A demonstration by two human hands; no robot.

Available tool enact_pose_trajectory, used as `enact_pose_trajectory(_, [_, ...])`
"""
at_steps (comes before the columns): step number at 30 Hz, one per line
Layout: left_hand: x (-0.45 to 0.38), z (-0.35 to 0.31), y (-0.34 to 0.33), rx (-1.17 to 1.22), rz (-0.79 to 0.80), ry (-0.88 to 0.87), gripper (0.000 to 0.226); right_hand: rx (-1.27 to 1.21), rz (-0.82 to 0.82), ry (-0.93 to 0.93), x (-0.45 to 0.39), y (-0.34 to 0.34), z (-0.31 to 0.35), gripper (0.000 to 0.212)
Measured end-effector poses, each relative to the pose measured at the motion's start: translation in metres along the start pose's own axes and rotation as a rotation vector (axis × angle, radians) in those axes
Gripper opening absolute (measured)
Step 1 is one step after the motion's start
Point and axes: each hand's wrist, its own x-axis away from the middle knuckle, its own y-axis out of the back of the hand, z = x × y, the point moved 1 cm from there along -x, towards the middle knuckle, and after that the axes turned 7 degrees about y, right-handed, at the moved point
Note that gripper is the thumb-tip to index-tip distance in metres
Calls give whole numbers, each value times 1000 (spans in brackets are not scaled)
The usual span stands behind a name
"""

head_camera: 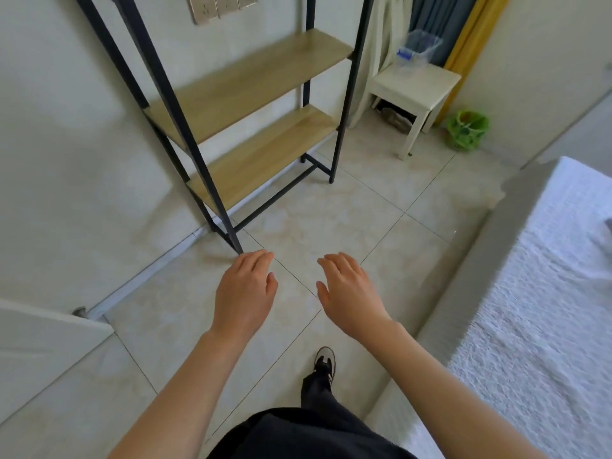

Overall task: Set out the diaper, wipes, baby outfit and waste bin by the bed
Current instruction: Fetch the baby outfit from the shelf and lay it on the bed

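Note:
My left hand (244, 293) and my right hand (349, 294) hang over the tiled floor in the middle of the view, fingers relaxed and holding nothing. A small waste bin with a green bag (467, 129) stands on the floor at the far right, by the wall and a yellow curtain. The bed (543, 293) with a white textured cover runs along the right side. A clear plastic package with blue print (418, 51) sits on a white stool (415, 86) in the far corner. I see no diaper, wipes or baby outfit that I can identify.
A black metal rack with two wooden shelves (245, 104) stands against the left wall. A white door edge (39, 342) juts in at lower left. Something dark lies under the stool. My shoe (325, 362) is on the floor tiles between rack and bed.

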Motion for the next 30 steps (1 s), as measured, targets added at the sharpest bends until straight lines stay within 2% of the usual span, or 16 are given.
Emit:
enact_pose_trajectory(6, [-104, -49, 15, 13, -130, -4, 34, 68, -52, 81, -94, 55, -63, 45])
enact_pose_trajectory(14, [-221, -65, 38, 2, -297, 14, 32, 81, -169, 163, -208, 105, -105, 41])
enact_pose_trajectory(22, [-331, -59, 65, 11, -395, -8, 28, 120, -276, 251, -325, 137, -115, 34])
enact_pose_trajectory(30, [-436, -38, 133, -33, -548, -86, 31, 136, -393, 404, -457, 187, -98, 38])
